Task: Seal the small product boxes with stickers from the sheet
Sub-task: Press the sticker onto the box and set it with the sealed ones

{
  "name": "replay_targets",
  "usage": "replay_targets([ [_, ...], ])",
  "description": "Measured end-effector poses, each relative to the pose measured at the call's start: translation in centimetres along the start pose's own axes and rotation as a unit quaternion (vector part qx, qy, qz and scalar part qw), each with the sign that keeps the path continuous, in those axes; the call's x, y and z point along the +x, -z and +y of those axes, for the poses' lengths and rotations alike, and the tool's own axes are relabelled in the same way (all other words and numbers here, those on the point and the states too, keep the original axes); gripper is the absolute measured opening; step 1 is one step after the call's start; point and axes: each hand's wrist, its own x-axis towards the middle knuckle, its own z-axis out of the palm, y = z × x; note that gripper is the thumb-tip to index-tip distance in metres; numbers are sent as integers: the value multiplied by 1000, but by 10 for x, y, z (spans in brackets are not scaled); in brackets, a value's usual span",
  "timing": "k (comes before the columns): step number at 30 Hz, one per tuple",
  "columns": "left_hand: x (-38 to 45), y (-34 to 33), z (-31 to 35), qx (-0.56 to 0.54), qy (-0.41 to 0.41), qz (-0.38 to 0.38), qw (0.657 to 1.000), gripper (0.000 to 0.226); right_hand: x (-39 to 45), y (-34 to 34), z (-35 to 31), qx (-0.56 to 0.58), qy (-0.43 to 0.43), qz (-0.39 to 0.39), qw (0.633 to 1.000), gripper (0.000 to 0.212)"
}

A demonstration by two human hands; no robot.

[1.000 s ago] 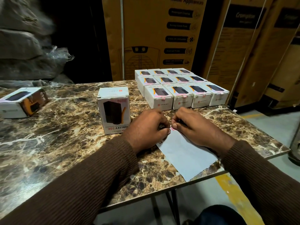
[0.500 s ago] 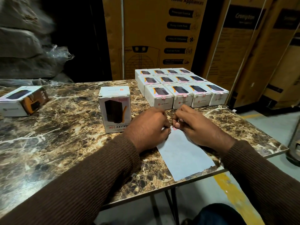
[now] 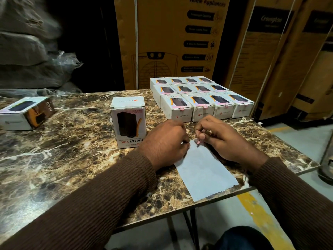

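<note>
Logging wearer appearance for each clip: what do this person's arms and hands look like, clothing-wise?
Both arms wear long dark brown ribbed knit sleeves, the left sleeve and right sleeve ending in snug cuffs at the wrists. The left hand and right hand are bare: no gloves, no watch or bracelet showing.

Dim indoor light, warm in tone, falls from above and somewhat in front onto the marble tabletop (image 3: pixel 63 159), whose polished surface gives back soft pale sheen along its veins but no hard glare. The white sticker sheet (image 3: pixel 205 170) and the white faces of the grouped small boxes (image 3: pixel 201 98) are the brightest areas, not blown out. Short soft shadows sit under both hands and beside the upright box (image 3: pixel 128 121). The far left background sinks to near black, and the sacks (image 3: pixel 30 56) there are smeared by motion blur. Print on the tall cartons (image 3: pixel 173 40) is soft. Wide-angle distortion bends and tilts the cartons at the right edge
</note>
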Motion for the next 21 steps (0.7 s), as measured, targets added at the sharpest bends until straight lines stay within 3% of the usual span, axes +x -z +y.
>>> replay_targets([
  [10, -3, -1, -4, -41, -6, 19, 999, 17, -1, 0, 4, -32, -8, 12, 999, 14],
  [21, -7, 8, 1, -57, -13, 108, 992, 17, 0, 1, -1, -54, -1, 54, 997, 13],
])
